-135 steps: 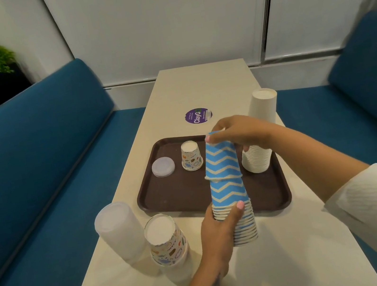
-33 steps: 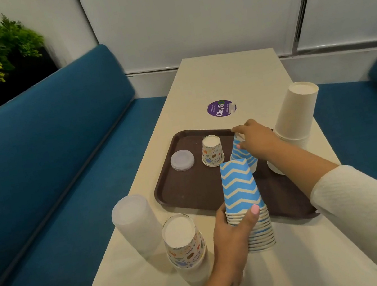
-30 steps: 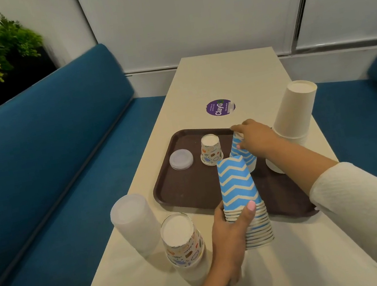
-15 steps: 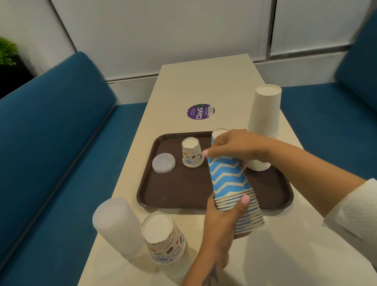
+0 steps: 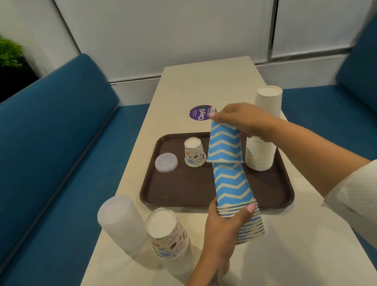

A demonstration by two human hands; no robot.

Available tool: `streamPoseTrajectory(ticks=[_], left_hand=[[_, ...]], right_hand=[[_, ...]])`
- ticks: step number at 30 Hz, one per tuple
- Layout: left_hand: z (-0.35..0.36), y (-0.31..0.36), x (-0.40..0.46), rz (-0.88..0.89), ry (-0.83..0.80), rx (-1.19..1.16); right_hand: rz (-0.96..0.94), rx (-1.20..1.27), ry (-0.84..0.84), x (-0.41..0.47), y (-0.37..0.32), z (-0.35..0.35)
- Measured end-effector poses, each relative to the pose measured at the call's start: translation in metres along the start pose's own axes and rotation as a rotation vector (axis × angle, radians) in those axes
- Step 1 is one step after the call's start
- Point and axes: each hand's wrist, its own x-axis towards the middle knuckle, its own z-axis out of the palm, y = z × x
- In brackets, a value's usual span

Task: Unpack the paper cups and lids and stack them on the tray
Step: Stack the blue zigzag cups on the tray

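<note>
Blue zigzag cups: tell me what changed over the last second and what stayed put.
The right hand left the blue cup it had set on the tray, came back to the blue zigzag stack and now grips the top cup, lifted partly off. That placed cup is now hidden behind the stack. The left hand still grips the stack's base. The lid, patterned cup and white stack stayed.

Right hand (image 5: pixel 241 119) back from the brown plastic tray (image 5: pixel 180 191), now gripping the top blue zigzag paper cup (image 5: pixel 224 144), lifted almost clear of the nested blue zigzag cup stack (image 5: pixel 237 199), half a second ago still seated on it
</note>
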Motion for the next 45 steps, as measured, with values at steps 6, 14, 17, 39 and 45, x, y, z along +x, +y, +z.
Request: streamPoseTrajectory(ticks=[6, 14, 17, 39, 45], left_hand=[[-0.004, 0.004, 0.006, 0.01, 0.048, -0.027], [-0.006, 0.002, 0.018, 0.01, 0.078, -0.028], [-0.005, -0.003, 0.021, 0.011, 0.088, -0.035], [-0.002, -0.002, 0.037, 0.008, 0.112, -0.02], [0.006, 0.006, 0.036, 0.038, 0.064, -0.009]], right_hand=[[-0.137, -0.055, 0.275, 0.02, -0.007, -0.003], [-0.171, -0.433, 0.297, 0.052, 0.014, 0.008], [-0.13, -0.469, 0.235, 0.061, 0.025, 0.014], [-0.236, -0.46, 0.231, 0.045, 0.025, 0.021], [-0.077, -0.5, -0.225, 0.012, 0.004, 0.013]])
